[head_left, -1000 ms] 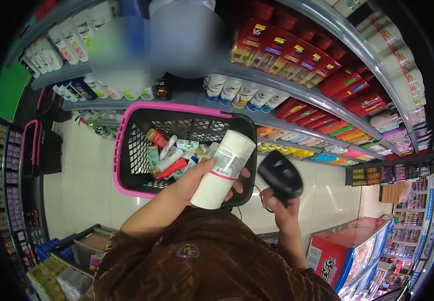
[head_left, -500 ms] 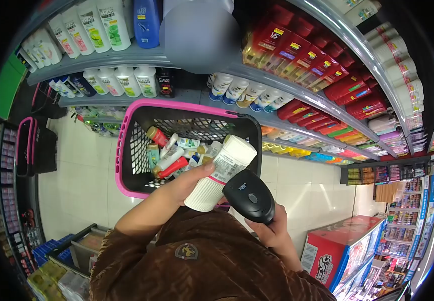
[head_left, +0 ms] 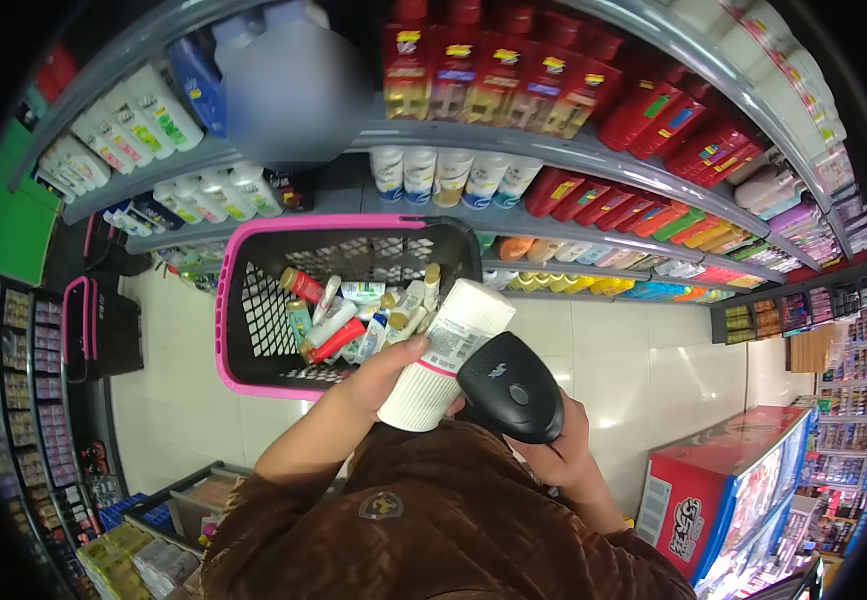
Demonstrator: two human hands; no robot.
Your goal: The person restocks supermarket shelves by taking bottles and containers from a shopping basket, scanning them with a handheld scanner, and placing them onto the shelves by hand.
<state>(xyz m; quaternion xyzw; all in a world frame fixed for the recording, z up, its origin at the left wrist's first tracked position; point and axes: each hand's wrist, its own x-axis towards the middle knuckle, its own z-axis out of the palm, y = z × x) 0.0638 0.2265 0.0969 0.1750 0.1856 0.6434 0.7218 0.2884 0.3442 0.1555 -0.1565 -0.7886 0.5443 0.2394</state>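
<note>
My left hand (head_left: pixel 381 378) is closed round a white ribbed bottle (head_left: pixel 423 395), which tilts to the right with its printed label and barcode facing up. In my right hand (head_left: pixel 563 450) is a black handheld barcode scanner (head_left: pixel 515 395). Its head is close beside the bottle's label; from this angle I cannot tell whether they touch. Just beyond my hands stands a black shopping basket with a pink rim (head_left: pixel 221 320). Several tubes and bottles lie jumbled inside, among them a red tube (head_left: pixel 337 342) and a white bottle (head_left: pixel 331 325).
Ahead, grey shelves (head_left: pixel 513 145) carry rows of shampoo bottles, with red bottles (head_left: pixel 593 195) and white-and-blue bottles (head_left: pixel 418 175). More black baskets (head_left: pixel 113 330) are on the floor at left. A red freezer (head_left: pixel 698 490) stands at right. Beside my left elbow is a low display (head_left: pixel 188 510).
The view has turned to the right, so the shelves and basket appear shifted left. Both hands keep their hold, and the scanner has moved slightly right and down along the bottle.
</note>
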